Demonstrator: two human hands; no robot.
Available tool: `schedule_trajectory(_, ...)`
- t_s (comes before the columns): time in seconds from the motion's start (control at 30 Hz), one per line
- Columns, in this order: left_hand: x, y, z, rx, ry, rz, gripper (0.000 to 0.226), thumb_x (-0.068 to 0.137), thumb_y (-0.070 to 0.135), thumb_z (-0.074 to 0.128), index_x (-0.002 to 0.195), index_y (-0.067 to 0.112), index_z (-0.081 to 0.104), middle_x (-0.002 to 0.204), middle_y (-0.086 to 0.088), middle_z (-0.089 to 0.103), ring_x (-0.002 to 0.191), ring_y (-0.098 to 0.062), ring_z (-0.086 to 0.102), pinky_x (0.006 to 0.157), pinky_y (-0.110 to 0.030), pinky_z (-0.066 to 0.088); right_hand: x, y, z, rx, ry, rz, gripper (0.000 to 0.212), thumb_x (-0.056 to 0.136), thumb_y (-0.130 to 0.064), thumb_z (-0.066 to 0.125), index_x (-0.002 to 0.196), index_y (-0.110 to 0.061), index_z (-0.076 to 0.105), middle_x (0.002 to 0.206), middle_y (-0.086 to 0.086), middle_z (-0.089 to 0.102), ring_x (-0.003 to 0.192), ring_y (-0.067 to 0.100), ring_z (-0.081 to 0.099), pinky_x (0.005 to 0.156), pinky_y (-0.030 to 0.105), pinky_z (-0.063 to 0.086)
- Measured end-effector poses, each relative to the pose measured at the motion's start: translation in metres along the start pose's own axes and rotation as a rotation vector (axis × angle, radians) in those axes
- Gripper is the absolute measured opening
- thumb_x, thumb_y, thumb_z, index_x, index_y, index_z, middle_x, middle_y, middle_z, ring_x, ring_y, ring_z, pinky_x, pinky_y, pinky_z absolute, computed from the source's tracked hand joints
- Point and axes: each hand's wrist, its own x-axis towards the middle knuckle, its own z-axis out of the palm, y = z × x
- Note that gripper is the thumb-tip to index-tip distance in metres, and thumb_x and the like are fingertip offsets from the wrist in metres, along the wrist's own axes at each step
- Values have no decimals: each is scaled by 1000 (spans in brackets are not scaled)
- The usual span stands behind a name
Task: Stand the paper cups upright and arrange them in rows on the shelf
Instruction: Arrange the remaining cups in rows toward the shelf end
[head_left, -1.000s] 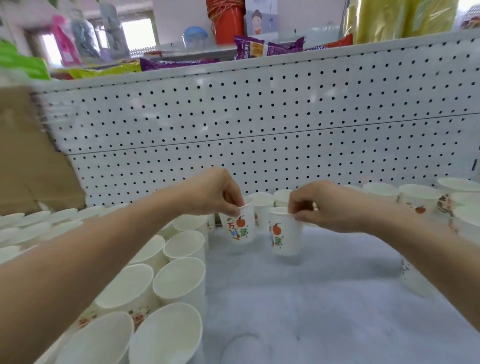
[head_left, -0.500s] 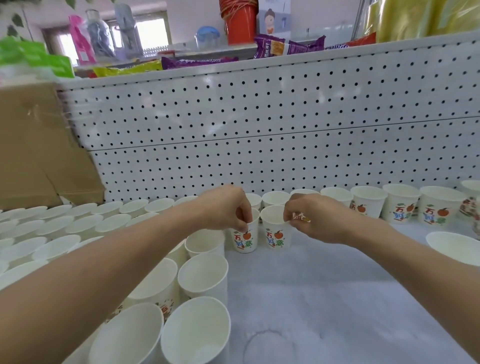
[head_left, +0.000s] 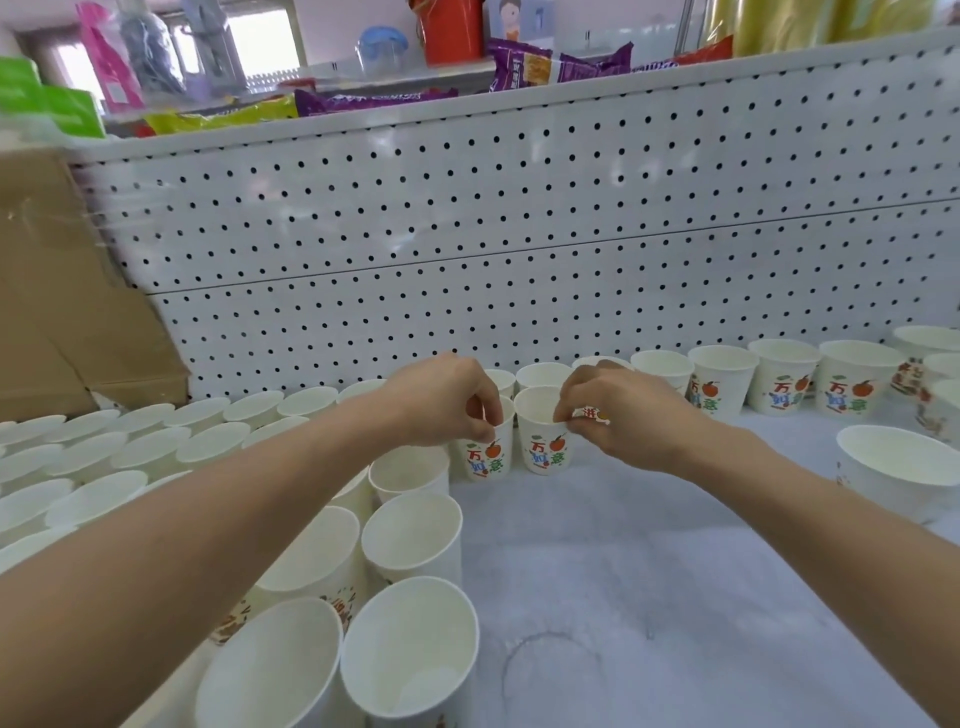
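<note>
Both hands pinch rims: our left hand (head_left: 447, 400) holds the left cup (head_left: 488, 452), our right hand (head_left: 618, 415) the right cup (head_left: 540, 447), both upright on the shelf (head_left: 649, 571).

**Arms and hands, head view.** Both bare arms are extending forward from the lower corners and angling toward the middle.

- **Left side:** The left arm (head_left: 208, 525) is running in from the lower left, with the wrist bent slightly downward. The left hand (head_left: 447, 400) is lying knuckles-up, its thumb and curled fingers pinching the rim of the first cup (head_left: 485, 457).
- **Right side:** The right arm (head_left: 831, 525) is running in from the lower right. The right hand (head_left: 613, 415), back facing up, is pinching the right rim of the second cup (head_left: 543, 441) between thumb and fingertips.

The two hands are sitting close together at about the same height, without touching.
</note>
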Motion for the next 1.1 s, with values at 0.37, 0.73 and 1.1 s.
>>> schedule_trajectory(0.37, -27, 93, -33, -82, 101, 48, 51, 76, 56, 66, 123, 39, 55, 114, 22, 58, 103, -1, 54, 90, -31, 46, -75, 12, -36, 103, 141, 95, 39, 91, -37, 58, 130, -33, 54, 135, -11, 47, 123, 11, 40, 98, 36, 40)
schedule_trajectory(0.73, 21, 269, 39, -567, 180, 80, 90, 71, 59, 72, 146, 31, 30, 147, 13, 36, 129, -8, 39, 110, -36, 34, -187, 147, -101, -32, 416, 369, 33, 89, -32, 62, 120, -23, 63, 127, 1, 57, 120, 20, 41, 95, 29, 33)
schedule_trajectory(1.1, 25, 255, 47, -330, 145, -96, 72, 69, 57, 74, 131, 29, 56, 131, 11, 58, 119, -11, 51, 99, -37, 45, -170, 175, -90, -272, 121, 346, 18, 94, -29, 53, 93, -16, 66, 89, 1, 52, 97, 21, 45, 64, 34, 42)
